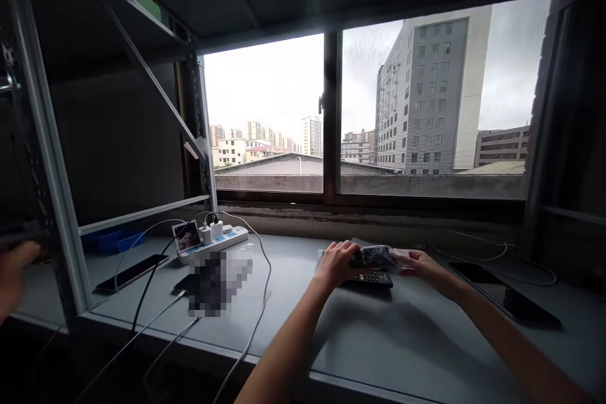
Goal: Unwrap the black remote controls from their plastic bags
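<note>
Above the metal shelf, my left hand [337,262] is closed over the left end of a plastic-wrapped remote control [376,257]. The wrapped remote is dark, and its clear wrap sticks out to the right. My right hand [423,266] pinches that right end of the wrap. Directly below lies another black remote control [374,278] with light buttons, partly hidden by my left hand and the wrapped one. A flat grey item behind the hands is mostly covered.
A white power strip [220,243] with plugs and cables stands left, near phones [132,273] and a blurred patch. A dark tablet-like device [505,295] lies right. Metal uprights [47,139] frame the shelf; another person's hand [16,274] shows far left. Behind is a window.
</note>
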Action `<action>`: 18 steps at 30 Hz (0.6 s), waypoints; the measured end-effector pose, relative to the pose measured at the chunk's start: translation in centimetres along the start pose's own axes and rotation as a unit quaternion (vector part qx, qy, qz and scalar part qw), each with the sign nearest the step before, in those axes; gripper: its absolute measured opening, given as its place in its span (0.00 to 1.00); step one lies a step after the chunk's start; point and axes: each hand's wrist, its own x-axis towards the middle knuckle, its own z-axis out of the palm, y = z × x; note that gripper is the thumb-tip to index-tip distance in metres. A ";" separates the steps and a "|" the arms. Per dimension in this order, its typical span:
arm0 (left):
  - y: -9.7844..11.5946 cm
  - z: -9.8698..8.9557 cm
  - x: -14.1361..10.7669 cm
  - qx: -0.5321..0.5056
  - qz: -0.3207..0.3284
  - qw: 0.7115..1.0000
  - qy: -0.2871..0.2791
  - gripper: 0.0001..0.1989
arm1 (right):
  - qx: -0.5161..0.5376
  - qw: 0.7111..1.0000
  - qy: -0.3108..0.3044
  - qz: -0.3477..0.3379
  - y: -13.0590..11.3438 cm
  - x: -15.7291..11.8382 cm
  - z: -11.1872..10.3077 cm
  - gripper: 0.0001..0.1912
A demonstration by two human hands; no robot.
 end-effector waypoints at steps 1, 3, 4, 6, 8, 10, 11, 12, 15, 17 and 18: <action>-0.2 0.0 0.0 0.004 0.003 1.000 0.003 0.20 | -0.010 1.000 -0.005 -0.005 -0.1 0.0 0.1 0.27; -0.7 -0.2 0.1 0.012 0.009 1.000 0.014 0.19 | -0.020 1.000 -0.008 -0.018 -0.3 0.0 0.4 0.26; -0.9 -0.3 0.1 0.015 0.011 1.000 0.023 0.19 | -0.019 0.999 -0.011 -0.027 -0.5 0.0 0.6 0.26; -1.5 -0.5 0.1 0.016 0.013 0.999 0.038 0.19 | -0.007 0.999 -0.017 -0.051 -0.8 -0.1 0.9 0.26; -2.0 -0.8 0.1 0.014 0.009 0.999 0.048 0.19 | 0.010 0.997 -0.011 -0.077 -1.0 -0.1 0.9 0.25; -2.4 -1.0 0.1 0.012 -0.002 0.999 0.051 0.19 | 0.027 0.995 0.019 -0.092 -1.1 -0.1 0.6 0.21; -2.6 -1.0 0.1 0.010 -0.011 0.998 0.053 0.19 | 0.037 0.994 0.049 -0.090 -1.0 0.0 0.2 0.20; -2.8 -1.0 0.1 0.008 -0.021 0.998 0.056 0.17 | 0.049 0.991 0.088 -0.083 -0.9 0.2 -0.1 0.18; -3.4 -1.0 0.1 -0.004 -0.070 0.995 0.069 0.10 | 0.114 0.964 0.237 -0.041 0.0 0.8 -1.4 0.19; -3.8 -0.9 0.1 -0.012 -0.123 0.989 0.086 0.06 | 0.157 0.933 0.323 -0.019 0.5 1.1 -2.1 0.21; -4.0 -0.9 0.1 -0.017 -0.153 0.983 0.100 0.08 | 0.171 0.921 0.351 -0.012 0.7 1.2 -2.4 0.22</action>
